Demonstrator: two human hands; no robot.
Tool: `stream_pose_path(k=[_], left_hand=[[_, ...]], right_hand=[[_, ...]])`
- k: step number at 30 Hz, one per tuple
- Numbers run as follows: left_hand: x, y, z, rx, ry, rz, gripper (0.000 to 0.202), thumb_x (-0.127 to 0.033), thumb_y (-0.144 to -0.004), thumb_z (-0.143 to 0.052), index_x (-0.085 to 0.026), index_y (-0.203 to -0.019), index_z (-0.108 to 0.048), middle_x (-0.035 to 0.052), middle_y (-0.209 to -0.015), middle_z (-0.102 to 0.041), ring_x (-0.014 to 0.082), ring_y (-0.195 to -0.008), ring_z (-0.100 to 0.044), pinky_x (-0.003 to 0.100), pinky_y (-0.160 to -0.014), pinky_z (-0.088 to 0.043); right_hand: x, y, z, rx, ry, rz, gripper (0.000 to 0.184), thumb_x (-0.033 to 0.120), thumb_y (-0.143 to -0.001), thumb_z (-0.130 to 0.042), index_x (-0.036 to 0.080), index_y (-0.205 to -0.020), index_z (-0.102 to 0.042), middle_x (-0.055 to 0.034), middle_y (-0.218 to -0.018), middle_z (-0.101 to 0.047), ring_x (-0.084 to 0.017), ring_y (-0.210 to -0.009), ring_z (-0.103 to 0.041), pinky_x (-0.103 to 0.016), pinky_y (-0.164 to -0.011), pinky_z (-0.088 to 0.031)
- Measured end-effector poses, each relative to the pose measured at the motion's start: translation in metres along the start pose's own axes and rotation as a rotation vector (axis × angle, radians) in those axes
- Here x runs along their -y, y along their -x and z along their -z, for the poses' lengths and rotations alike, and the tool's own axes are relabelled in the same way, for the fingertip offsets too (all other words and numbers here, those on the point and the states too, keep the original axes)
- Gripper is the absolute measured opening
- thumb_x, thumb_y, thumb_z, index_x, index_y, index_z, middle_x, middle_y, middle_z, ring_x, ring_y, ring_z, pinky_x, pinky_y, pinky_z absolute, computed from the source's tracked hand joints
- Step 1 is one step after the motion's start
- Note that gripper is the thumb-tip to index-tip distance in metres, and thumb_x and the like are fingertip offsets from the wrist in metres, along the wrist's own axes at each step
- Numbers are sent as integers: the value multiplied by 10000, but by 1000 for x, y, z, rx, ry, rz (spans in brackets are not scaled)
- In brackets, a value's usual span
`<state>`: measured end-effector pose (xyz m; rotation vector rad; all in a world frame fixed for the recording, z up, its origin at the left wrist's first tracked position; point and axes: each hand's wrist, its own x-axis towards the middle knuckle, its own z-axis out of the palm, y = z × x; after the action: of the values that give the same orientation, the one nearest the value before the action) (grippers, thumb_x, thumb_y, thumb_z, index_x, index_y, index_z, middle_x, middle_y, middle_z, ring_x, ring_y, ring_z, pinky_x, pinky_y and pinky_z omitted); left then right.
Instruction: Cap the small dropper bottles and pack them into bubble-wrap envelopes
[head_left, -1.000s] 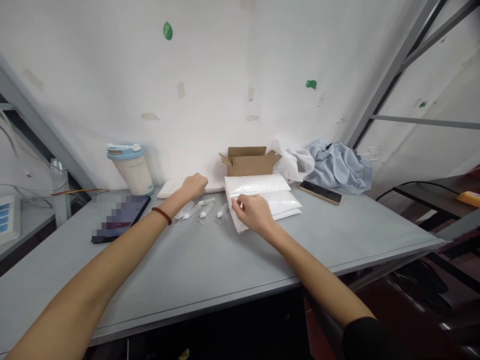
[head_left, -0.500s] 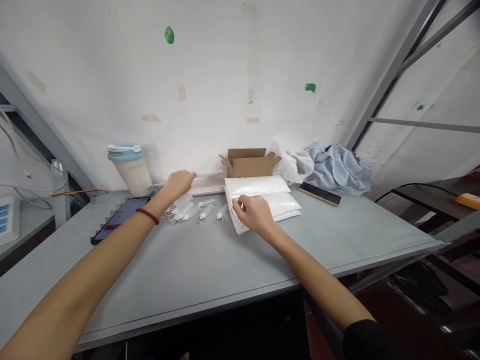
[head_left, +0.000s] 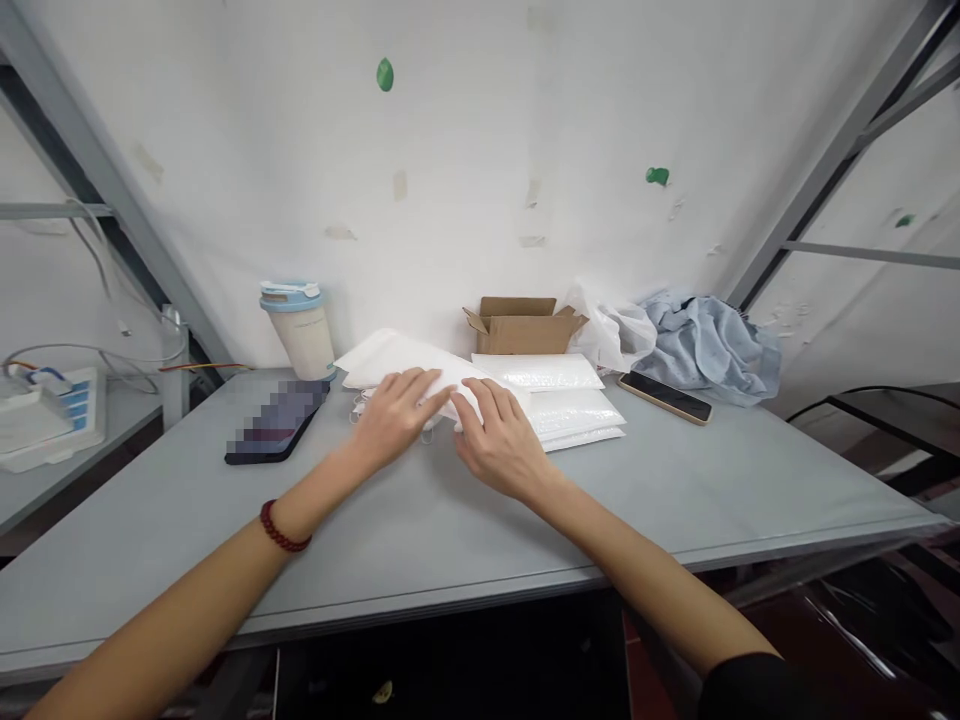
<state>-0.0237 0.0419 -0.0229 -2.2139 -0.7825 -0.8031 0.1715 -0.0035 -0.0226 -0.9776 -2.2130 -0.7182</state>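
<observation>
In the head view, a thin white sheet or flat bag (head_left: 397, 352) slants above the table in front of me; which of the two it is, I cannot tell. My left hand (head_left: 399, 412) pinches its near edge. Close beside it, my right hand (head_left: 499, 437) has thumb and fingers on the same edge. Under the right hand and to its right lies a stack of shiny white padded mailers (head_left: 581, 415). Small clear tubes with thin loops (head_left: 361, 402) are mostly covered by the white piece and my left hand.
A small open cardboard box (head_left: 525, 334) stands behind the mailers. Right of it are a white plastic bag (head_left: 611, 330), a bluish cloth (head_left: 705, 345) and a phone (head_left: 666, 397). A lidded cup (head_left: 304, 335) and another phone (head_left: 277, 425) are on the left.
My left hand has come from the back of the table toward the right hand, bringing the white piece over the tubes. The right hand has joined at its edge. The view has turned slightly left.
</observation>
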Motion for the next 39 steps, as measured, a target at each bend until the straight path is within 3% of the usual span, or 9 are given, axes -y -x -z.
stream_pose_path(k=[5,8,12,17,20,24,28,33,39], left_hand=[[-24,0,-2,-69,31,-185,315,-124,-921,-376,-194,-1145,-586,108,-1129,-665,219,-1009,-600,341,-752,-433],[-29,2,1,-90,57,-207,324,-133,-921,-374,-211,-1156,-584,93,-1113,-679,210,-1015,-607,336,-766,-430],[-25,1,2,-86,100,-177,324,-129,-916,-391,-230,-1145,-597,74,-1127,-679,205,-1019,-609,335,-780,-420],[-10,3,-2,20,168,33,347,-348,-903,-460,-203,-1193,-584,127,-1224,-618,275,-1117,-551,415,-891,-383],[0,4,-1,-12,194,201,362,-403,-898,-448,-198,-1143,-617,127,-1245,-599,296,-1169,-498,460,-958,-349],[13,-1,2,-103,338,656,394,-344,-889,-432,-157,-1209,-569,147,-1328,-520,292,-1248,-414,475,-1007,-343],[28,-7,9,42,866,1129,569,-353,-769,-571,-109,-1278,-500,145,-1122,-651,265,-1008,-606,399,-838,-501],[34,-7,15,227,1266,1181,286,-328,-659,-669,-117,-851,-695,107,-893,-707,219,-800,-643,304,-653,-530],[24,-6,13,431,1380,1141,172,-300,-634,-700,-154,-723,-689,54,-736,-690,162,-649,-615,276,-598,-502]], right_hand=[[-7,3,-4,160,-154,-223,410,292,-731,-552,112,-1090,-466,-228,-1269,-437,-332,-1173,-384,-466,-907,-377],[-13,3,-1,236,-236,-350,653,438,-685,-583,111,-1212,-375,-212,-1238,-447,-327,-1148,-409,-484,-913,-362],[-13,0,4,267,-245,-369,780,441,-644,-598,102,-1288,-320,-189,-1193,-460,-318,-1102,-420,-491,-943,-321],[-13,-2,1,199,-179,-405,748,432,-662,-587,112,-1286,-325,-198,-1214,-425,-328,-1104,-398,-493,-937,-300],[-18,-2,0,175,-122,-420,746,457,-684,-579,113,-1295,-324,-196,-1216,-415,-331,-1101,-388,-492,-934,-290],[-24,-1,0,160,-92,-395,729,446,-690,-578,135,-1301,-330,-195,-1233,-399,-336,-1100,-377,-500,-934,-273],[-23,-1,2,188,-72,-361,746,393,-660,-603,136,-1307,-335,-213,-1274,-348,-355,-1141,-339,-520,-949,-245],[-21,0,1,287,-43,-352,715,369,-643,-625,142,-1275,-381,-229,-1307,-302,-381,-1177,-298,-546,-939,-242],[-20,2,2,354,-91,-312,801,450,-626,-646,142,-1306,-354,-228,-1318,-304,-382,-1186,-283,-551,-960,-237]])
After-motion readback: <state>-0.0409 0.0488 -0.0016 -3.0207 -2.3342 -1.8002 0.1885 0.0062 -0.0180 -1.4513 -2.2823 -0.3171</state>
